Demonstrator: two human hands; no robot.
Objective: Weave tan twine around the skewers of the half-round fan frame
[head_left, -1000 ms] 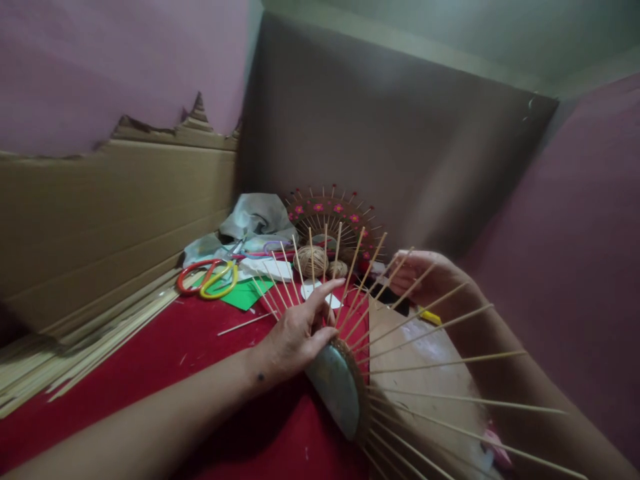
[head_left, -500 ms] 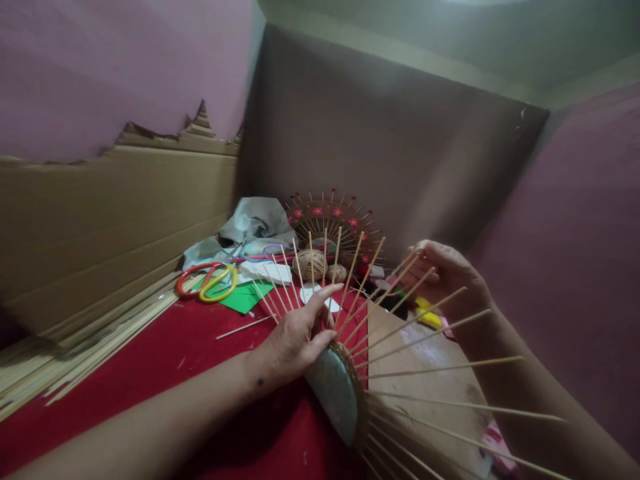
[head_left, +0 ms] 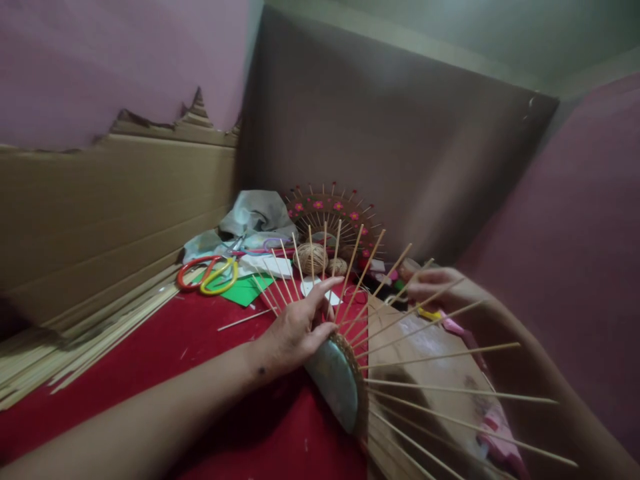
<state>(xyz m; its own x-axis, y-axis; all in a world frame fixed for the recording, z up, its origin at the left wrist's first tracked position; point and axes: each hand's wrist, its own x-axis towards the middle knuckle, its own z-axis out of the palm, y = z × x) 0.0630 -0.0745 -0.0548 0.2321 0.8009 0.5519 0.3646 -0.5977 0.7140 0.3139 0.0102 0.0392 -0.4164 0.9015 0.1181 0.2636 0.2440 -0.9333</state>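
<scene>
A pale blue-green half-disc with a woven brown rim stands tilted in front of me, thin wooden sticks fanning out from its curved edge. My left hand grips the rim at its upper end, thumb on the near side and index finger stretched past the sticks. Beyond the right-hand sticks, my right hand is raised with its fingers bent together near the stick tips. Whatever those fingers hold, if anything, is too blurred to make out.
Behind the sticks lie a twine ball and a finished fan-shaped piece with pink flowers. Scissors with red and yellow handles rest by green sheet. Loose sticks lie along the cardboard. Red cloth covers part of the wooden table.
My right hand has moved slightly down and right, away from the stick tip it was near. My left hand keeps its grip on the rim. The view has shifted a little.
</scene>
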